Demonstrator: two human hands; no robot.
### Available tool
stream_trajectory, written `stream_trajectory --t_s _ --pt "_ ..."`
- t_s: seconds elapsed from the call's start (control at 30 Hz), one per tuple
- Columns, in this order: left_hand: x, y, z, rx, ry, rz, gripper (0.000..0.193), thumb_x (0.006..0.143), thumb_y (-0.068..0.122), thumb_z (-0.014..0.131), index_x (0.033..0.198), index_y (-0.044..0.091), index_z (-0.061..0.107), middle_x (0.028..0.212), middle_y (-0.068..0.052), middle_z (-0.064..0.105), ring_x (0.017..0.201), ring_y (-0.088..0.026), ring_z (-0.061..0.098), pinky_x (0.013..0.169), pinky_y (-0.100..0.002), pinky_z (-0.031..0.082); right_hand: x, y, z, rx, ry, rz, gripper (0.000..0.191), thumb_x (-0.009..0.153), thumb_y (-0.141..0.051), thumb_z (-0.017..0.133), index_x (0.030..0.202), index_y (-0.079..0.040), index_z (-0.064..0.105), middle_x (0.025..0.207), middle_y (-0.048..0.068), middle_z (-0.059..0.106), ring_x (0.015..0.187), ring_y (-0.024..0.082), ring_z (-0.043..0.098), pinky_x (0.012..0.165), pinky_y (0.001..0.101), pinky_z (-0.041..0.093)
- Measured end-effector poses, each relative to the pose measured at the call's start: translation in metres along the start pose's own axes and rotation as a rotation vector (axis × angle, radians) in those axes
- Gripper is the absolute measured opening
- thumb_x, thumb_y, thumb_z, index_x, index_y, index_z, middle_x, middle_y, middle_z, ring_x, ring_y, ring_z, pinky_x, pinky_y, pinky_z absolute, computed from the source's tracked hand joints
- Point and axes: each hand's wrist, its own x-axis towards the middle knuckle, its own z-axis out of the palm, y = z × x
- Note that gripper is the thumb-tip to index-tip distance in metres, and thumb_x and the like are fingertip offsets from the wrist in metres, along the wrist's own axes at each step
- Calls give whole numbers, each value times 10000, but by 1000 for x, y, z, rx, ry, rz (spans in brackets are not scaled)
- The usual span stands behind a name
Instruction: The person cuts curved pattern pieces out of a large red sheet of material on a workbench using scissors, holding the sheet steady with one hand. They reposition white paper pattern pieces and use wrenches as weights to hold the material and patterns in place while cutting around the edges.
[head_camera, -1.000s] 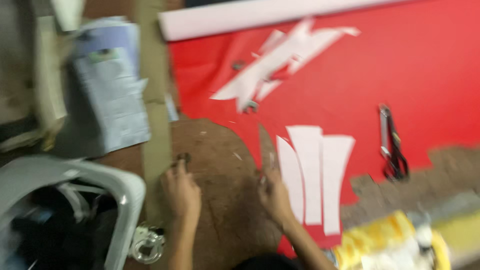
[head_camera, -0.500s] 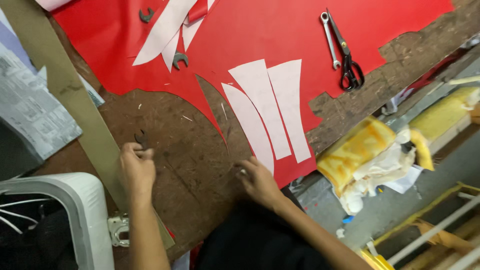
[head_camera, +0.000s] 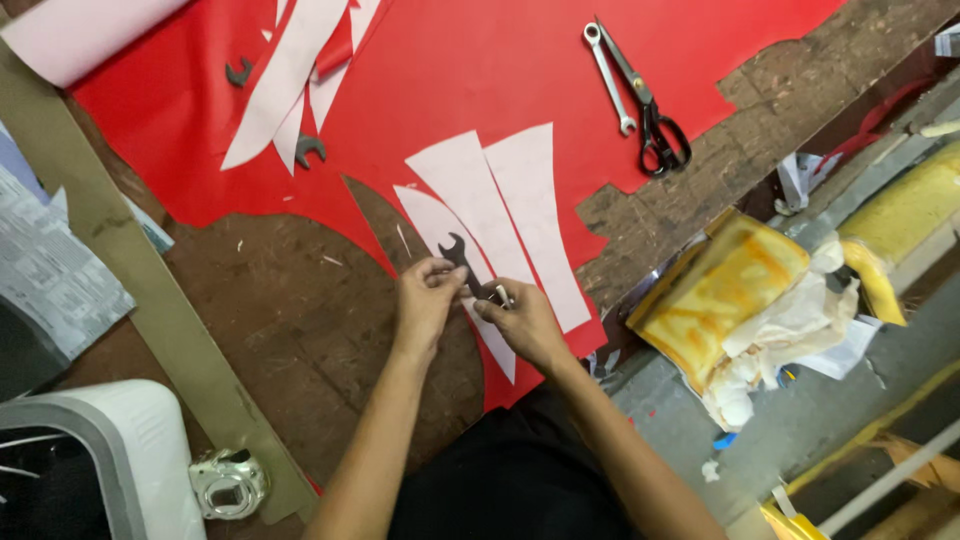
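Dark spanner (head_camera: 462, 262) pinched by L hand (head_camera: 425, 300) & R hand (head_camera: 522, 318) at red sheet (head_camera: 480, 70) edge.

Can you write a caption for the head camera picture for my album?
Two hands, left hand and right hand, place a dark wrench on paper patterns.

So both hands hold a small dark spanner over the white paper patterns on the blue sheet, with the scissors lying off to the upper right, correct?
Not quite: the sheet is red, not blue, as the head view shows. The rest holds: the left hand and right hand hold a small dark spanner over the white paper patterns, and the scissors lie off to the upper right.
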Motion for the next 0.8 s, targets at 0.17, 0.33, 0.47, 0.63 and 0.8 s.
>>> stream_trajectory --t_s 0.17,0.33,0.47,0.63,0.8 --pt "-3 25 -25 804 151 456 398 859 104 801 1241 38 714 1053 -153 654 985 -335 651 843 -429 514 22 -2 10 -3 31 54 255 874 -156 735 1085 -14 735 768 104 726 650 165 636 619 331 513" --pt "-9 43 -23 946 49 495 574 748 184 869 1278 60 687 1159 -159 567 1086 -366 564 924 -459 475 22 -8 25 -281 222 -147 191 883 -169 745 1033 -51 734 901 151 656 747 304 660 685 413 512" --pt "-13 41 -23 992 61 508 598 717 171 883 1273 67 686 1212 -162 548 1119 -371 549 932 -470 467 0 3 28 -367 253 -199 160 938 -151 685 1073 -67 708 1007 128 595 799 347 653 707 451 499" --pt "-11 33 -26 1010 21 441 575 815 261 858 1331 97 664 1251 -154 533 1128 -349 551 964 -465 471 -52 27 19 -431 238 -106 384 926 -174 690 1303 -128 634 962 128 570 746 331 632 649 451 509" --pt "-13 33 -24 1117 39 475 743 764 434 860 1400 136 615 1287 -143 497 1157 -353 512 905 -512 446 -69 37 16 -466 240 -102 486 886 -219 730 1360 -221 622 937 111 542 731 290 634 618 438 521"
